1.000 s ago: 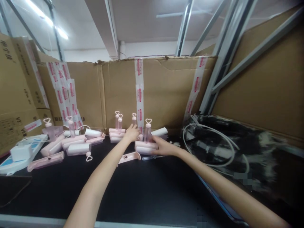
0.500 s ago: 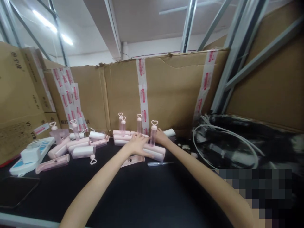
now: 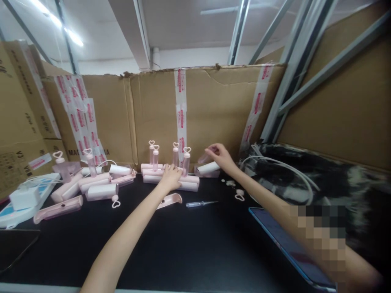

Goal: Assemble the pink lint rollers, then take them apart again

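My left hand lies with fingers apart on a pink-and-white cylinder in the middle group on the black table. Beyond it stand several clear pink tubes topped with heart-shaped rings. To the right, my right hand is raised, thumb and fingers pinched on a translucent pink piece; its full shape is partly hidden. Just below that hand rests a white cylinder in a pink shell. A curved pink shell and a clear-handled screwdriver are in front of my left hand.
More pink and white cylinders lie at left, beside a power strip and a dark phone. A blue-edged tablet-like device is under my right forearm. A heart-ring cap and white cable are at right. Cardboard walls the back.
My right hand has come up from behind the middle cylinders and moved right, now with the translucent piece in it. My left hand stays on the middle cylinders. The view has shifted slightly.
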The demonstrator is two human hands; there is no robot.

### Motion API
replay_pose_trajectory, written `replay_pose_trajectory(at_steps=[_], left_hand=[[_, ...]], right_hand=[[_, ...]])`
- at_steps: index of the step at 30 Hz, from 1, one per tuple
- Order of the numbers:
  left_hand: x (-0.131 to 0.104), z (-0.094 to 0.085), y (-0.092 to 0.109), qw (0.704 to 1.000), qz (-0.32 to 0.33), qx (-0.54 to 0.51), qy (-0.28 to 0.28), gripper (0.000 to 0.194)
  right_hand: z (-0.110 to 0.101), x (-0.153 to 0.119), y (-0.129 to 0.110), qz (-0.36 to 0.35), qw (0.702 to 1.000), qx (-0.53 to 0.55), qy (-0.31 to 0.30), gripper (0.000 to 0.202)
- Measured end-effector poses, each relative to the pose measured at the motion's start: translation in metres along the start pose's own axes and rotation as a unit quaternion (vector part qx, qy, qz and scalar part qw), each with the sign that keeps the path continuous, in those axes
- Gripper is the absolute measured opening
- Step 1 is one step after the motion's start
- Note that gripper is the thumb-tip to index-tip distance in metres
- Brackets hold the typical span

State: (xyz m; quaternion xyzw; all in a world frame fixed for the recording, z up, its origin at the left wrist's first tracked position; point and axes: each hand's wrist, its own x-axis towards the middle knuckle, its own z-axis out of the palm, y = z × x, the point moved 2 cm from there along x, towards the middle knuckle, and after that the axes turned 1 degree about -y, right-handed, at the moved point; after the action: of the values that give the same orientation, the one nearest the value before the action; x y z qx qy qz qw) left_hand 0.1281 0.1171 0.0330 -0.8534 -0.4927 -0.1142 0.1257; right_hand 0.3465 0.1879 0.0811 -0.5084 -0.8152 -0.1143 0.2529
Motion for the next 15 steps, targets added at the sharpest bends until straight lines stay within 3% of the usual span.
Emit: replay_pose_trajectory(at_steps=[4, 9, 12, 15], left_hand=[[0.016, 0.007, -0.008, 0.999, -0.044, 0.01, 0.007, 0.039], [0.025, 0.008, -0.014, 0.998, -0.064, 0.028, -0.003, 0.038], [0.02, 0.006, -0.015, 0.997, -0.067, 0.036, -0.006, 0.036], [0.013, 0.003, -0.018, 0.997, -0.073, 0.038, -0.003, 0.036]], right_hand=[[-0.01, -0.009, 0.011, 0.041, 0.998, -0.024, -0.051, 0.028], [0.019, -0.029, 0.008, 0.062, 0.98, -0.088, -0.168, 0.03], [0.033, -0.036, 0.005, 0.059, 0.973, -0.115, -0.193, 0.032], [0.031, -0.039, 0.003, 0.037, 0.971, -0.13, -0.197, 0.031]])
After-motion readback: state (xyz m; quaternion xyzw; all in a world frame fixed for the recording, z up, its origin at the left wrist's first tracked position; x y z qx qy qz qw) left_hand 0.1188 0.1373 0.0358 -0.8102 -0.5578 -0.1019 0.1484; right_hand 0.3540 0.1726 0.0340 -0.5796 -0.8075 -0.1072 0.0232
